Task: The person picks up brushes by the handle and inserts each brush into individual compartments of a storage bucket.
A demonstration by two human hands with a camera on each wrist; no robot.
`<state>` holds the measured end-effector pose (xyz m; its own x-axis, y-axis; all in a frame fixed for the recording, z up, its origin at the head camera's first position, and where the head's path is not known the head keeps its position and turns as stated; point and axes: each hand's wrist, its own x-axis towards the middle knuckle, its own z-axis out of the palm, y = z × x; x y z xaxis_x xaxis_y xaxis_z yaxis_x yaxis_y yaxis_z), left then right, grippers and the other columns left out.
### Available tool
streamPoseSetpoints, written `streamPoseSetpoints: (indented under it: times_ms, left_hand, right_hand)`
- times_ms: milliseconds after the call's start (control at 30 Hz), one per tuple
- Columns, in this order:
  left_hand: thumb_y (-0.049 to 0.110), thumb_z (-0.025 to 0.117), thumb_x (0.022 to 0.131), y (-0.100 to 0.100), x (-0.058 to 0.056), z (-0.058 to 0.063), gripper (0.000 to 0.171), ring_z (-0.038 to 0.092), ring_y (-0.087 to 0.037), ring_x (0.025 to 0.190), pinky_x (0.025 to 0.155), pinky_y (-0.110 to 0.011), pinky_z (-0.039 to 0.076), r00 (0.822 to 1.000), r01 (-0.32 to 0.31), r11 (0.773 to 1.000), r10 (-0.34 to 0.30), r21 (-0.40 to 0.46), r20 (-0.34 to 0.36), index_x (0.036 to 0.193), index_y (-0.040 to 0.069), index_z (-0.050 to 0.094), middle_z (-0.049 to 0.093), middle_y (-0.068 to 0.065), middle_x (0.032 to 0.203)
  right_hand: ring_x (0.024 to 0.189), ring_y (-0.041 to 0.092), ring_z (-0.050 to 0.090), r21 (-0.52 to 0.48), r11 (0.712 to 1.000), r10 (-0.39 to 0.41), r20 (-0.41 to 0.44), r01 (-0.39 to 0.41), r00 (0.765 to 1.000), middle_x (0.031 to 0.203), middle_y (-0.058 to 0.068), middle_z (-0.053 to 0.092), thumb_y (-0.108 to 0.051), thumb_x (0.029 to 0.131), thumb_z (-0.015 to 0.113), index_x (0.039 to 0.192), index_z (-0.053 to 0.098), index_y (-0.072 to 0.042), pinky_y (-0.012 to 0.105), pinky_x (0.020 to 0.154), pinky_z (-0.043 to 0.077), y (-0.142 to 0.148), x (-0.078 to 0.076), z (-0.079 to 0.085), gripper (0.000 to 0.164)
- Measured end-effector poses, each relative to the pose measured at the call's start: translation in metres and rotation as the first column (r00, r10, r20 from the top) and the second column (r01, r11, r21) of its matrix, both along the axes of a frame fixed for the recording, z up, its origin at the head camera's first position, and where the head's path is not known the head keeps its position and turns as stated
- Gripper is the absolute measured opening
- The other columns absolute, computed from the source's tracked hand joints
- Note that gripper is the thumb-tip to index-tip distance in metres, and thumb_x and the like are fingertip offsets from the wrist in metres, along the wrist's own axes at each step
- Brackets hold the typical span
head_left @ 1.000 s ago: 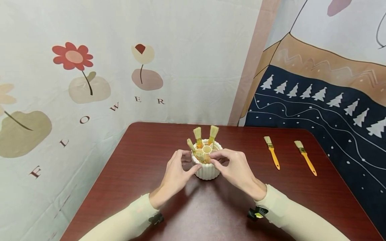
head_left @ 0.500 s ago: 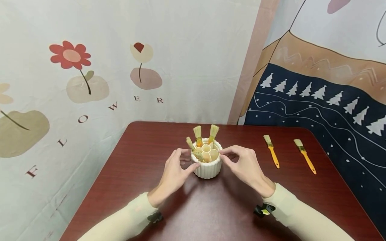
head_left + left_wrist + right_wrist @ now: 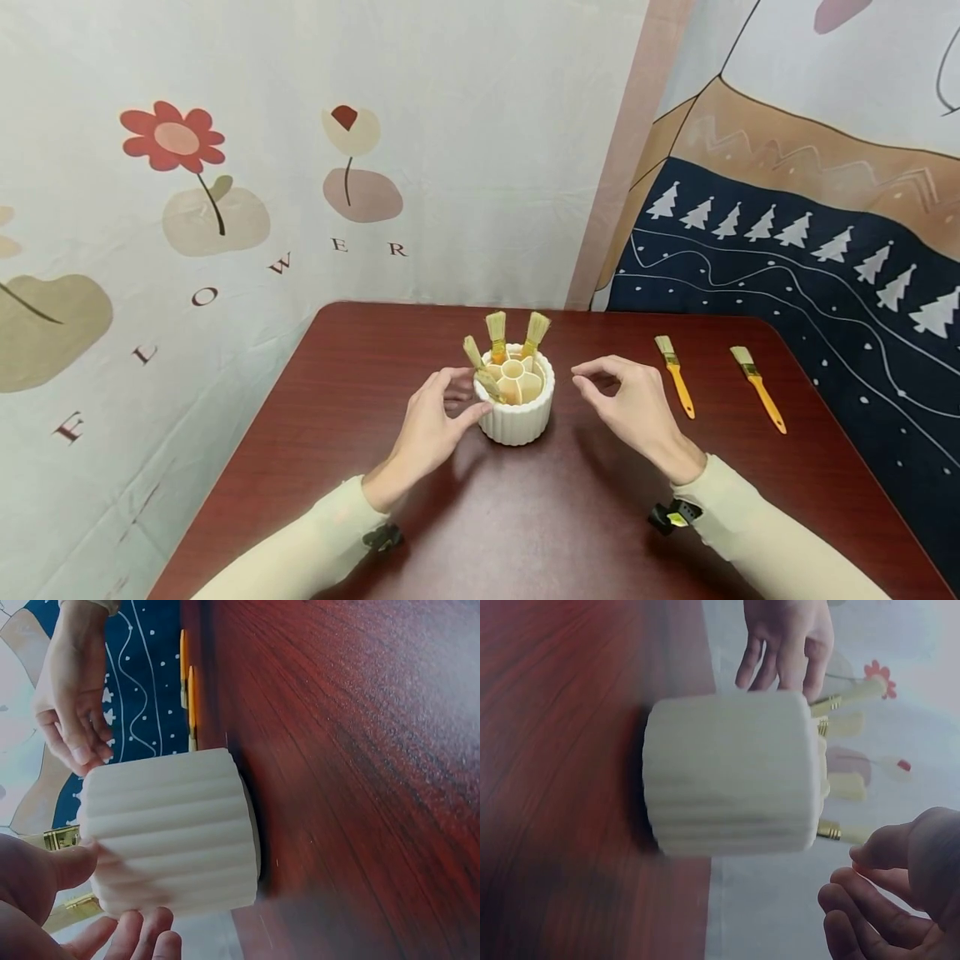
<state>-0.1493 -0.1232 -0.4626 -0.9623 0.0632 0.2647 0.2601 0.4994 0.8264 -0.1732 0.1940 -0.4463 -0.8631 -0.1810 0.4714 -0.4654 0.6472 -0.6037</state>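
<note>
A white ribbed holder (image 3: pixel 516 425) stands on the table, its inside split into petal-shaped compartments round a central ring. Several flat brushes (image 3: pixel 496 333) stand in it with bristles up, two at the back and two along the left side. My left hand (image 3: pixel 427 429) holds the holder from the left, thumb at the front rim and fingers along the far side. Off to the right of the holder hovers my right hand (image 3: pixel 630 408), thumb and forefinger apart with nothing between them; in the right wrist view its fingers (image 3: pixel 870 911) are loosely bent.
Two more brushes with yellow handles, a nearer-in one (image 3: pixel 680 387) and an outer one (image 3: pixel 763 396), lie on the right of the dark red table (image 3: pixel 360 350). Behind the table hangs a pale printed cloth (image 3: pixel 480 167), with a dark blue patterned one (image 3: pixel 750 258) at the right.
My right hand has let go of the front right of the holder and moved away to the right. The left hand stays at the holder, and the brushes at the back lean slightly more rightward.
</note>
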Motion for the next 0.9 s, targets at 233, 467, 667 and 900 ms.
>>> streamPoseSetpoints:
  times_ms: [233, 467, 667, 900]
  left_hand:
    - [0.011, 0.094, 0.099, -0.003, -0.003, 0.0, 0.05, 0.084, -0.033, 0.115, 0.104, -0.047, 0.073, 1.0, 0.018, 1.0, -0.018, -0.006, 0.014, 0.145, 0.004, 0.074, 0.08, -0.016, 0.124]
    - [0.009, 0.093, 0.101, -0.006, -0.006, 0.001, 0.05, 0.084, -0.036, 0.117, 0.106, -0.052, 0.072, 0.999, 0.037, 0.999, -0.037, -0.006, 0.029, 0.147, 0.003, 0.074, 0.08, -0.017, 0.127]
    - [0.009, 0.092, 0.101, -0.007, -0.004, 0.001, 0.05, 0.084, -0.035, 0.118, 0.106, -0.051, 0.072, 0.999, 0.038, 0.999, -0.038, -0.013, 0.036, 0.147, 0.003, 0.073, 0.081, -0.017, 0.129]
    - [0.013, 0.095, 0.099, -0.006, 0.002, 0.004, 0.05, 0.083, -0.033, 0.117, 0.106, -0.05, 0.072, 1.0, 0.013, 1.0, -0.012, -0.022, 0.012, 0.143, 0.005, 0.073, 0.081, -0.015, 0.129]
  right_hand:
    - [0.089, 0.02, 0.084, 0.013, 0.999, -0.039, -0.008, 0.039, 0.999, 0.11, 0.005, 0.091, -0.008, 0.1, 0.091, 0.116, 0.091, -0.016, 0.021, 0.08, 0.069, 0.016, -0.006, -0.004, 0.018]
    - [0.095, 0.022, 0.084, 0.08, 0.995, -0.057, -0.026, 0.059, 0.998, 0.113, 0.003, 0.09, -0.012, 0.102, 0.09, 0.116, 0.092, -0.017, 0.039, 0.082, 0.071, 0.033, -0.016, -0.012, 0.016]
    - [0.1, 0.028, 0.084, 0.1, 0.993, -0.05, -0.054, 0.055, 0.997, 0.113, 0.005, 0.09, -0.012, 0.102, 0.088, 0.116, 0.092, -0.015, 0.045, 0.083, 0.067, 0.046, -0.025, -0.022, 0.014]
    - [0.098, 0.031, 0.081, 0.125, 0.989, -0.074, -0.035, 0.078, 0.997, 0.115, 0.009, 0.09, -0.01, 0.102, 0.088, 0.118, 0.091, -0.011, 0.049, 0.083, 0.067, 0.062, -0.033, -0.031, 0.016]
